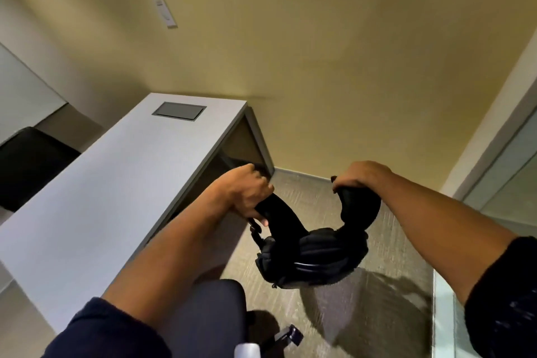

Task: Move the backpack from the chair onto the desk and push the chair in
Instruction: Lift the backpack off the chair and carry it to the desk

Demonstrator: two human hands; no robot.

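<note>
backpack (312,256) off chair (209,311), hanging in air right of worktop (116,183) | my left hand (247,195) and right hand (357,177) fingers closed round its straps | left: set it down, push chair in

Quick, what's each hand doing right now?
Left hand: closed on one shoulder strap of the backpack.
Right hand: closed on the other shoulder strap, backpack hanging in the air.
</note>
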